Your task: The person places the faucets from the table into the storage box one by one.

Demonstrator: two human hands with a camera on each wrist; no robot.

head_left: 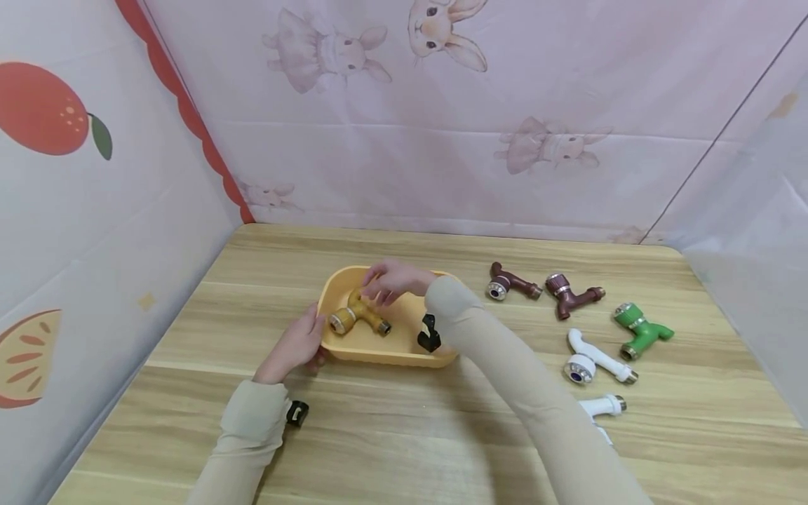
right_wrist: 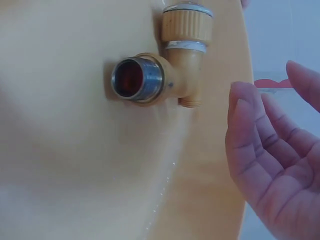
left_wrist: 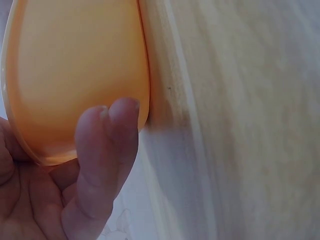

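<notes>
While the left hand [head_left: 297, 345] is gripping the yellow tray's [head_left: 379, 351] near-left rim w/ curled fingers [left_wrist: 107, 150], the right hand [head_left: 393, 279] is hovering over the yellow faucet [head_left: 356, 317] lying inside, fingers [right_wrist: 250, 145] relaxed, holding nothing. The tray is sitting on a light wood-grain table [head_left: 404, 435]; bunny-print cloth [head_left: 442, 105] is hanging behind, fruit print at left.
</notes>
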